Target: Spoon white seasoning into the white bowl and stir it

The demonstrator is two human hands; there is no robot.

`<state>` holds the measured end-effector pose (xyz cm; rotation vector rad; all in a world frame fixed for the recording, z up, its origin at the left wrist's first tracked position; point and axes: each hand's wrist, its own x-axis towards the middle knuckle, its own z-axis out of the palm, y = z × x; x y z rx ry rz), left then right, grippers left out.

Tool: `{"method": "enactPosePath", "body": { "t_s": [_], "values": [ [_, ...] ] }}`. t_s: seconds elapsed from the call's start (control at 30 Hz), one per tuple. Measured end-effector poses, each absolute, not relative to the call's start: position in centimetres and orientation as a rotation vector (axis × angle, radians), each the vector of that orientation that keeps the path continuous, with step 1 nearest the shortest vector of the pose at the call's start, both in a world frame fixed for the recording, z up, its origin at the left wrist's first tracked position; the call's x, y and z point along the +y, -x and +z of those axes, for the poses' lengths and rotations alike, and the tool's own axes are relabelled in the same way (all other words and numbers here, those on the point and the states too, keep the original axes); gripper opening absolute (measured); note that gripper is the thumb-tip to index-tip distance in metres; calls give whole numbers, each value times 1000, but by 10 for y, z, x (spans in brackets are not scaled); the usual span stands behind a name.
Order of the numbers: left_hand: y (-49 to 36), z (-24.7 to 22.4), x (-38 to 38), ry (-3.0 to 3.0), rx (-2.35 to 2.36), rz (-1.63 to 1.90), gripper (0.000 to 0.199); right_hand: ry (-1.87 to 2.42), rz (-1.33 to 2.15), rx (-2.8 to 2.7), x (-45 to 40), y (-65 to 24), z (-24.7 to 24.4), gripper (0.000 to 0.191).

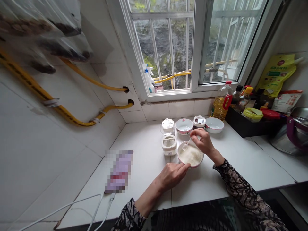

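A bowl [202,159] with a pinkish rim stands on the white counter, filled with a pale, grainy powder [192,155]. My left hand [172,175] grips the bowl's near rim, thumb and fingers pressed together there. Over the far side, my right hand [201,140] pinches the handle of a small white spoon [185,147], whose head dips at the powder's edge. Close to the bowl's left sits a white lidded jar [169,146]. Behind it are another clear-lidded jar [167,125], a flowered bowl [184,126], a jar with dark contents [199,121] and a white bowl [214,125].
An oil bottle [220,102] stands by the window beside a black box [247,123] of bottles and tubs. A metal pot [290,138] is at the far right. Left lies a blurred purple object [119,173] with white cables [96,210]. A black glossy surface [190,215] borders the front.
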<state>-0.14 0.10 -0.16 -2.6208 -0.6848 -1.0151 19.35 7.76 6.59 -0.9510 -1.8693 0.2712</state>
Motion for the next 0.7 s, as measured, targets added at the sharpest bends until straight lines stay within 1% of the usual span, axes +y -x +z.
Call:
{"method": "enactPosePath", "body": {
  "t_s": [0.13, 0.27, 0.37, 0.57, 0.7],
  "values": [
    [2, -3, 1, 2624, -701, -1003, 21, 933, 231, -2060, 80, -190, 54, 16],
    [2, -3, 0, 2625, -698, -997, 22, 935, 335, -2150, 77, -182, 49, 17],
    [2, -3, 1, 2624, -693, -993, 22, 1002, 483, -2028, 76, -182, 51, 18],
    [2, -3, 1, 2628, -703, -989, 21, 1072, 952, -1666, 81, -189, 56, 15],
    [2, -2, 1, 2635, -700, -985, 22, 1041, 1106, -1522, 86, -190, 56, 12]
  ]
}}
